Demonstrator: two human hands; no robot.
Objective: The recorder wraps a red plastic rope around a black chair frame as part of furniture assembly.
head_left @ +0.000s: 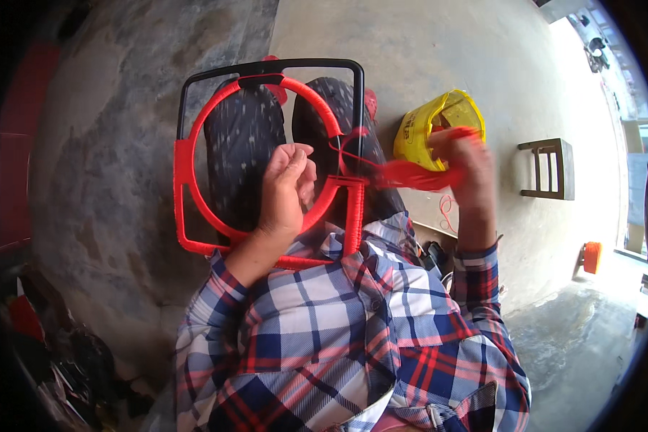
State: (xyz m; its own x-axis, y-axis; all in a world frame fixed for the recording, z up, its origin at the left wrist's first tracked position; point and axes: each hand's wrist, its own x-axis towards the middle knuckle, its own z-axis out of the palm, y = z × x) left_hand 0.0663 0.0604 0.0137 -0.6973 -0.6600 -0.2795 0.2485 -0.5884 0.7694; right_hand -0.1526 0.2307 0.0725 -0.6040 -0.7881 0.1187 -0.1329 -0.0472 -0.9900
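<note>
Across the lap, a square-cornered frame (183, 169) with a round inner ring (322, 109), laid over dark patterned trousers (241, 129) and reaching back to the plaid shirt (295, 338); probably rested there for steady support from both thighs, so leaving the hands free. Sheathed in red along the lower part and around much of the ring; bare and black along the upper bar (358, 93).

Over the right half of the ring's opening, the left hand (288, 183): fingers curled in, thumb laid against the index finger, nothing clearly visible in between. Impossible to tell whether pinching a strand or only loosely folded.

Out to the right, well apart from the left, the right hand (469, 165): blurred, but apparently closed firmly on a red strip (414, 176), with red showing over the fingers too. Drawn out sideways from the frame's right side, perhaps to keep the strip taut and clear of the lap.

Just behind in view, overlapped by that hand, a yellow bucket (414, 147) with reddish contents, likely placed for easy reach. Nearby on the concrete floor (497, 72), a loose loop of red cord (446, 205); farther right, a stool (567, 173).

On the bucket's wall, dark print (408, 128), too small and bent to read with confidence. No label or brand mark discernible on frame, strip or stool.
</note>
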